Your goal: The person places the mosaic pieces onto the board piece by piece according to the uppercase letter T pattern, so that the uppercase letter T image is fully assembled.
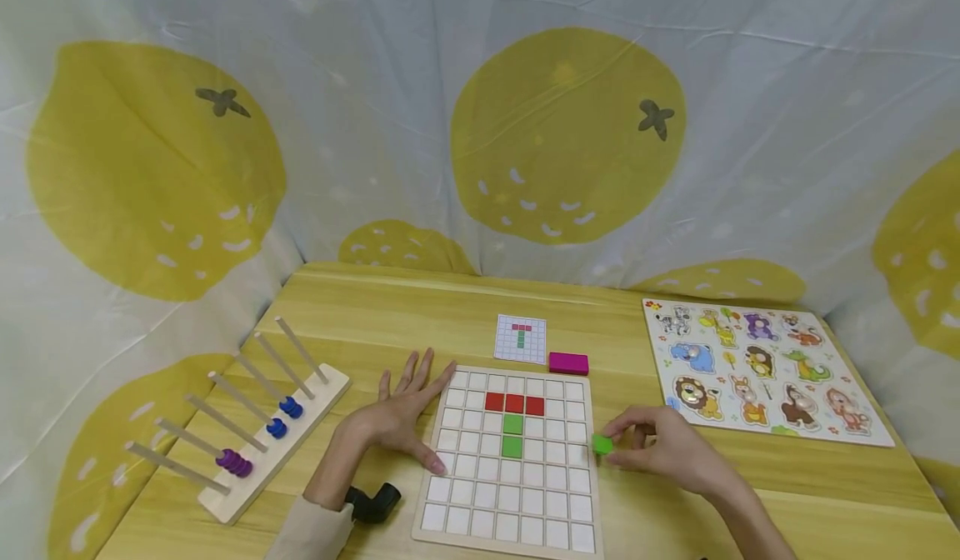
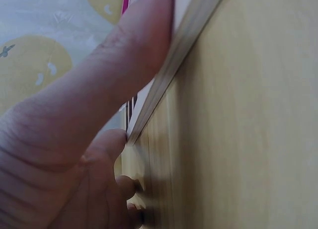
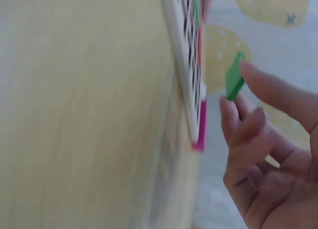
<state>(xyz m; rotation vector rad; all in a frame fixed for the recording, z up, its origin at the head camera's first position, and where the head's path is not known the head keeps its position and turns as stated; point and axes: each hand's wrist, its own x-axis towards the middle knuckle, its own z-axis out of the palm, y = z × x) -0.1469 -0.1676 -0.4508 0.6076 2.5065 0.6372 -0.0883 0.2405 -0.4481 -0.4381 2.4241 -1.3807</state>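
A wooden grid board (image 1: pixel 483 520) with white squares lies on the table, three red tiles (image 1: pixel 514 403) in a row and two green tiles (image 1: pixel 512 435) below the middle one. Along the board's left edge rests my left hand (image 1: pixel 397 417), fingers spread, thumb on the rim; the left wrist view shows the thumb (image 2: pixel 114 65) over the board's side. My right hand (image 1: pixel 660 447) pinches a green tile (image 1: pixel 602 444) between thumb and fingers, just off the board's right edge. In the right wrist view that green tile (image 3: pixel 234 77) is tilted, held above the table.
Behind the board lie a pattern card (image 1: pixel 521 339) and a magenta block (image 1: pixel 568 363). At left stands a peg rack (image 1: pixel 277 447) with blue and purple rings. An animal puzzle (image 1: pixel 765 368) lies at right. A black object (image 1: pixel 373 503) sits by my left wrist.
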